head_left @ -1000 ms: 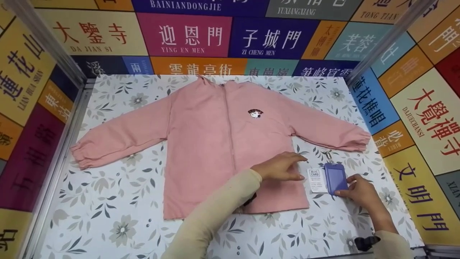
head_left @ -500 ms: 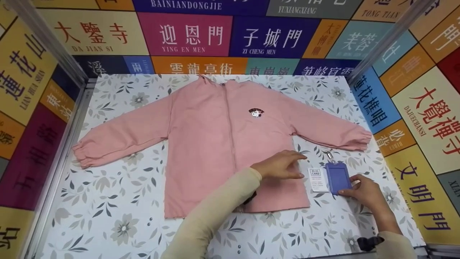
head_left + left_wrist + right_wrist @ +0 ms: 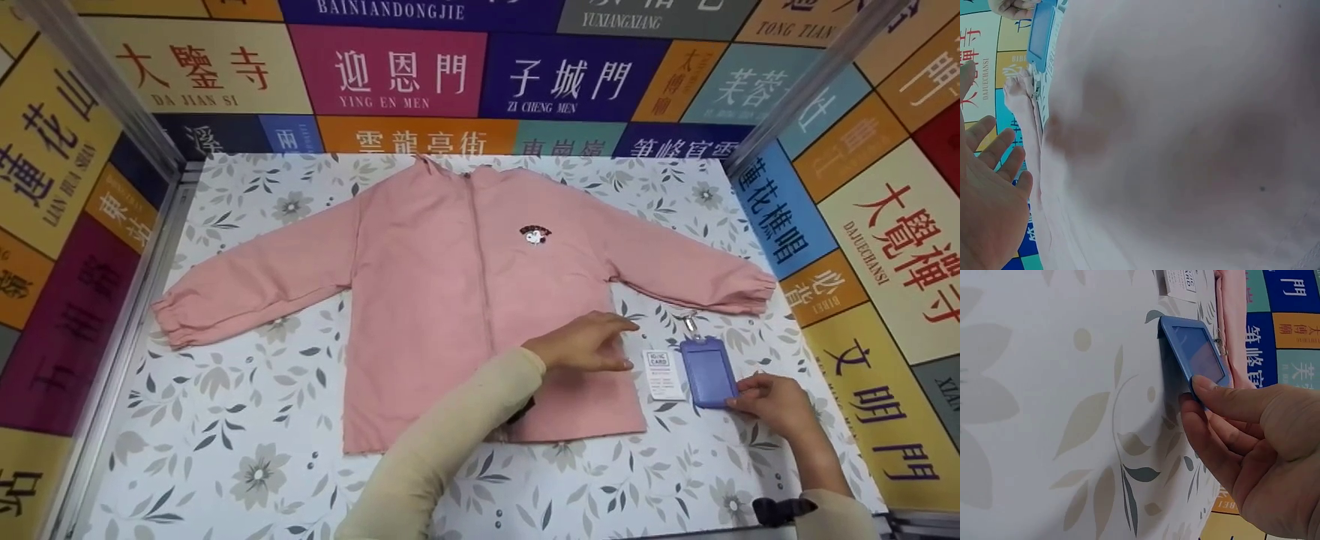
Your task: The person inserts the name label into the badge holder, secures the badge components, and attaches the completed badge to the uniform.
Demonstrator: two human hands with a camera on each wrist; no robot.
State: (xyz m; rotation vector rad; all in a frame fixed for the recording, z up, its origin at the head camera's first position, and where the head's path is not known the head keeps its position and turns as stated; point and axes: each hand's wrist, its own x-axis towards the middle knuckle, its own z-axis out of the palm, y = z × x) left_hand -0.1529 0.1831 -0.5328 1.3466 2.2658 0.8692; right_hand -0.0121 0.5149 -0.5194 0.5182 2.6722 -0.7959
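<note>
My right hand [image 3: 772,401] pinches the lower right edge of a blue badge holder [image 3: 709,373] between thumb and fingers. In the right wrist view the badge holder [image 3: 1196,351] tilts with one edge raised off the table. A metal clip [image 3: 691,327] is at its top. Just left of it lies a white card [image 3: 663,375] with printed text. My left hand [image 3: 589,342] is over the lower right part of a pink zip jacket [image 3: 420,300], fingers extended and holding nothing. The left wrist view shows that hand [image 3: 994,197] with its fingers spread.
The jacket lies flat, sleeves spread, on a table [image 3: 195,480] with a floral cover. Panels with large characters [image 3: 390,75] stand behind and at both sides. Metal posts [image 3: 112,97] mark the back corners.
The right hand has moved the badge holder a little to the right, widening the gap between it and the white card. The left hand has hardly moved.
</note>
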